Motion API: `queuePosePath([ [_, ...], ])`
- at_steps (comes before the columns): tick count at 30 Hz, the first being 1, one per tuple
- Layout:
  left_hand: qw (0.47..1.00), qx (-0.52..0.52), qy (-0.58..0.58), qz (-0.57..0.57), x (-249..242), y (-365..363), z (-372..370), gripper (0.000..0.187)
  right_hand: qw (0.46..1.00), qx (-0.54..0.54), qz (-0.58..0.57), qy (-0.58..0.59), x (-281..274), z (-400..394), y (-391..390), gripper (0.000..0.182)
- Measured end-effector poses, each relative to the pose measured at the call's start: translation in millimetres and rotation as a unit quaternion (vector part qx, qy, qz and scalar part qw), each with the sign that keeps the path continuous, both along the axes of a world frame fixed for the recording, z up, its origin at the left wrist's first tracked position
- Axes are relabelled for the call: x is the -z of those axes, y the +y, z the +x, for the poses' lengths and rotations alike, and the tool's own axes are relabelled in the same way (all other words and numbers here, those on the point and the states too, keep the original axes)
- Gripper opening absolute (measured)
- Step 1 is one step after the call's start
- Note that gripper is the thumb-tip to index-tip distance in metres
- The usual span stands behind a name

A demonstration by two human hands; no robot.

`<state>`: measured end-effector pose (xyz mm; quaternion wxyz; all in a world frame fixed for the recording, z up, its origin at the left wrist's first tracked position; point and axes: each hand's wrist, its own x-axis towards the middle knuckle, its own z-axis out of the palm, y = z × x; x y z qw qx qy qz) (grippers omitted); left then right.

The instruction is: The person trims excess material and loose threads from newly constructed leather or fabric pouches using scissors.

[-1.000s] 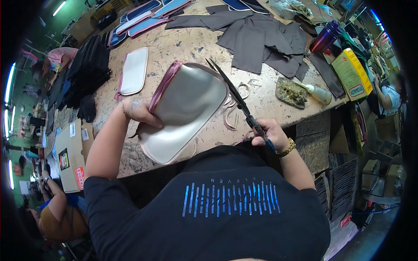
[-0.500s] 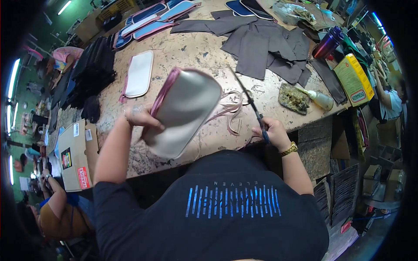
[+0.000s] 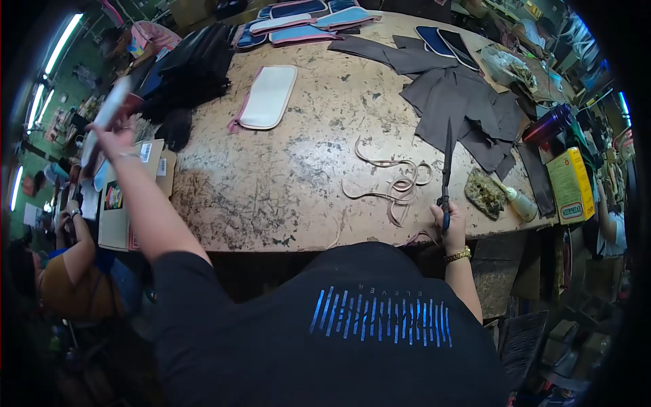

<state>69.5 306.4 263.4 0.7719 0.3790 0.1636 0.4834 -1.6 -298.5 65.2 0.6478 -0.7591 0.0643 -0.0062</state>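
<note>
My left hand (image 3: 116,139) is stretched far out to the left, above the cardboard box, its fingers round a pale panel (image 3: 112,105) that is blurred and seen nearly edge-on. At the table's front edge on the right, my right hand (image 3: 449,218) grips the dark handles of a pair of scissors (image 3: 447,159), whose blades point away from me toward the grey cloth pieces (image 3: 441,102). Thin pinkish strips (image 3: 400,184) lie curled left of the scissors. A white panel with pink edging (image 3: 269,98) lies flat farther back.
Dark stacked material (image 3: 196,61) and blue edged panels (image 3: 291,24) are at the back left. A cardboard box (image 3: 115,220) stands at the left. Rightward are a crusty block (image 3: 485,195), a bottle (image 3: 522,205), a yellow box (image 3: 571,184) and a purple flask (image 3: 548,123). A co-worker (image 3: 74,271) is at far left.
My left hand has swung from over the table to the far left with the panel. The scissors now point more directly away from me. The view has shifted, and the curled strips show fully.
</note>
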Motion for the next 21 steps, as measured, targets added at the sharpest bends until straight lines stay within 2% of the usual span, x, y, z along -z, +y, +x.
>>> queuePosePath([
  [1,0.991,-0.018,-0.005,-0.135,-17.4,26.7,0.0,0.068,1.000,-0.014,-0.006,0.000,0.3,-1.1,0.1,0.016],
  [2,0.985,-0.037,-0.054,-0.157,-22.3,38.6,-2.2,0.080,1.000,-0.011,-0.005,-0.002,-0.1,-0.6,1.1,0.016],
  [3,0.988,-0.035,-0.060,-0.136,-23.6,35.8,-1.8,0.079,1.000,-0.004,0.002,-0.008,-1.0,-0.6,2.1,0.016],
  [5,0.993,0.073,0.054,-0.073,-7.5,24.6,17.6,0.071,1.000,0.005,0.009,-0.009,0.8,-3.5,3.1,0.017],
  [7,0.958,0.128,0.232,0.106,44.1,0.7,57.5,0.056,1.000,0.019,0.014,-0.019,1.5,-2.8,2.8,0.016],
  [8,0.919,0.136,0.293,0.228,66.9,-33.0,66.6,0.043,0.999,0.023,0.011,-0.020,-0.2,-2.1,2.8,0.016],
  [9,0.858,0.133,0.284,0.406,97.5,-52.7,81.5,0.039,1.000,0.013,0.013,-0.007,-2.8,-2.0,3.4,0.016],
  [10,0.768,0.070,0.363,0.522,136.5,-50.0,108.4,0.050,1.000,0.004,0.013,0.008,-5.2,-2.8,2.7,0.016],
  [11,0.710,0.080,0.399,0.574,165.5,-54.9,123.0,0.054,1.000,0.011,0.008,0.009,-7.0,-2.4,0.1,0.016],
  [12,0.733,0.109,0.437,0.510,162.6,-92.4,109.6,0.057,1.000,-0.020,-0.016,0.010,-8.3,-0.8,-3.5,0.016],
  [13,0.731,0.123,0.431,0.514,169.7,-97.4,110.8,0.057,0.998,-0.046,-0.039,0.012,-10.1,-0.5,-6.4,0.016],
  [15,0.530,0.180,0.574,0.598,184.8,-97.8,124.9,0.055,0.997,-0.064,-0.001,0.053,-19.7,-1.7,-8.6,0.018],
  [17,0.543,0.120,0.574,0.601,204.8,-89.0,141.1,0.050,0.996,-0.073,0.019,0.055,-22.1,-2.9,-11.4,0.017],
  [18,0.541,0.135,0.579,0.595,198.0,-99.2,140.9,0.045,0.997,-0.055,0.021,0.059,-23.6,-4.2,-12.0,0.017],
  [20,0.536,0.152,0.582,0.592,181.8,-111.2,137.8,0.041,0.989,-0.057,0.109,0.080,-26.1,-2.6,-12.6,0.017],
  [21,0.572,0.139,0.566,0.578,179.6,-114.0,134.8,0.037,0.989,-0.053,0.111,0.083,-25.8,-1.6,-14.9,0.017],
])
